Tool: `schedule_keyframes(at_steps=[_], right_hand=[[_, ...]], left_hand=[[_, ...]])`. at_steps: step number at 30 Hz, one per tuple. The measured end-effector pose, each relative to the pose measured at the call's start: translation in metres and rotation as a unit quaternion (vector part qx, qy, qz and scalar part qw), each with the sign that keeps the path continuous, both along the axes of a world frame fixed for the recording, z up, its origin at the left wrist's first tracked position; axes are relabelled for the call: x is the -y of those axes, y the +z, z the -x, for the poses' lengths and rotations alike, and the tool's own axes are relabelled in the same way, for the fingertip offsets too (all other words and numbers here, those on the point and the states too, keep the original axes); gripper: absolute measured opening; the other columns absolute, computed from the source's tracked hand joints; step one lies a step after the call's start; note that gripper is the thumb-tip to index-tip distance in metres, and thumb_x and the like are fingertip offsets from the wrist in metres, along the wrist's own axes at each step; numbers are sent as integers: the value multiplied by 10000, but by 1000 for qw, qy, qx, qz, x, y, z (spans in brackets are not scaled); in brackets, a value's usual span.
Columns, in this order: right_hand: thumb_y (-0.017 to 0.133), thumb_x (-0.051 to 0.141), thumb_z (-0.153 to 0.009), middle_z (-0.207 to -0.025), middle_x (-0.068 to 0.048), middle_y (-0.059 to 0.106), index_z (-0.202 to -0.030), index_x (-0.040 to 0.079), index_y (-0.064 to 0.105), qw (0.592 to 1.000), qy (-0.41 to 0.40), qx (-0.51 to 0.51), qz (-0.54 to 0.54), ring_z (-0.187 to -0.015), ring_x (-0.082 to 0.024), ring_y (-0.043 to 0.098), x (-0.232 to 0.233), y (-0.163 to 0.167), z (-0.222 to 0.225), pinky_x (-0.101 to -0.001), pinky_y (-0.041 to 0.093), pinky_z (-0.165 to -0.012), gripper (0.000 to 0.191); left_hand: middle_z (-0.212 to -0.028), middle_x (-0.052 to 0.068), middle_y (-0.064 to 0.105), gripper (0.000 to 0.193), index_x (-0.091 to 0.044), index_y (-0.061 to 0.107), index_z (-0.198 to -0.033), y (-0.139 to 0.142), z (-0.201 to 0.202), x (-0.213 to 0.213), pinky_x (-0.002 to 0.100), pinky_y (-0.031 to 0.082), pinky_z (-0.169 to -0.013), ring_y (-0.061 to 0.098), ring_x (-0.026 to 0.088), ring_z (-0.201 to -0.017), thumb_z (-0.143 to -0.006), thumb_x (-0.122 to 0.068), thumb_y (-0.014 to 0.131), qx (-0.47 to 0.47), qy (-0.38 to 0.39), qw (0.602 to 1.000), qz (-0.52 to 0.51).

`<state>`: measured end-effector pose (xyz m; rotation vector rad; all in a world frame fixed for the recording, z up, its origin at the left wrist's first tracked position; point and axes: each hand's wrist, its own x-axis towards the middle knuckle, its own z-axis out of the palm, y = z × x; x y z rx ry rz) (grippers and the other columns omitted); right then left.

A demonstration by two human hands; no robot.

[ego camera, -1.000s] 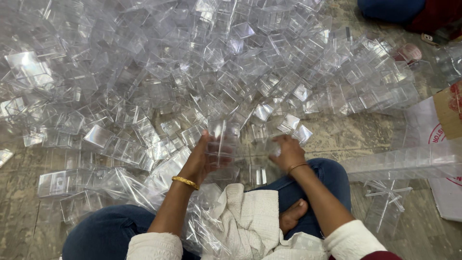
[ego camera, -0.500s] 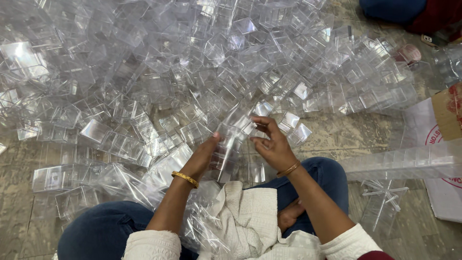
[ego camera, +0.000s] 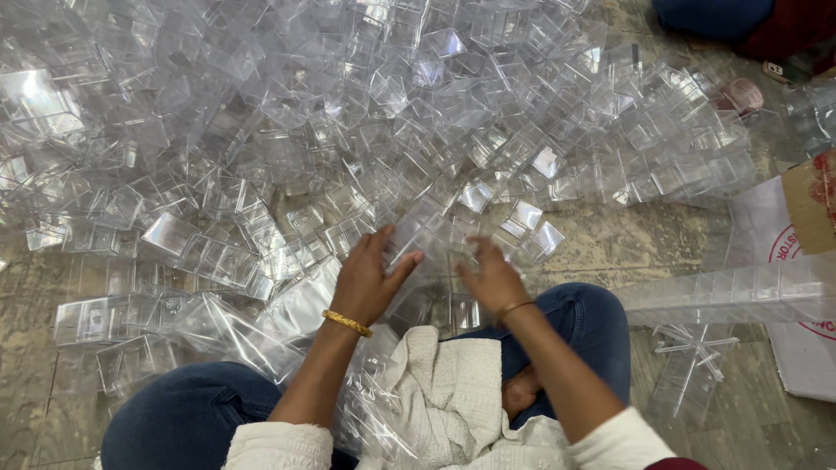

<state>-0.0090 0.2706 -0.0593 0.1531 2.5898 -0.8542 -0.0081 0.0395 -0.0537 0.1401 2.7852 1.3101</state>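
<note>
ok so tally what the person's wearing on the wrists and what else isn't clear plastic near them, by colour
gold bangle on the left hand wrist: 1
thin dark band on the right hand wrist: 1
white cloth in the lap: 1
brown cardboard box at the right edge: 1
total: 4
The clear plastic boxes are heaped too densely to count.
</note>
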Motion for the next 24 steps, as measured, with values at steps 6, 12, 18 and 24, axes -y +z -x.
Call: schedule_keyframes(at_steps=[6, 12, 18, 24], right_hand=[[658, 556, -851, -1335, -206, 613, -1428, 140, 517, 974, 85, 125, -171, -1203, -375, 645, 10, -43, -27, -467, 535, -1020, 726], [773, 316, -897, -1232, -122, 639, -1324, 86, 654, 925, -179, -186, 278, -1079, -231, 687, -21, -20, 12, -369, 607, -904, 500], [740, 292, -942, -1368, -124, 576, -1476, 87, 504, 835, -84, -271, 472, -1172, -232, 682, 1, 29, 29, -376, 609, -975, 619], [714, 301, -939, -1399, -181, 575, -1430, 45, 522, 825, -115, -191, 520, -1173, -288, 692, 3, 33, 28, -431, 626, -982, 585]], left_hand=[[-1048, 156, 644, 791, -41, 609, -1288, 20, -2, 4, 448, 543, -760, 650, 315, -908, -755, -595, 796, -139, 54, 984, 98], [-1069, 164, 668, 746, -36, 623, -1279, 12, -2, 2, 451, 545, -796, 664, 321, -935, -804, -594, 765, -124, 48, 989, 59], [-1090, 180, 741, 786, -67, 651, -1346, 2, 3, 2, 381, 564, -853, 731, 264, -952, -819, -649, 682, 78, 3, 988, -130], [-1133, 156, 760, 817, -86, 648, -1361, 4, 0, 3, 380, 572, -835, 736, 255, -937, -786, -665, 655, 103, -59, 978, -172]])
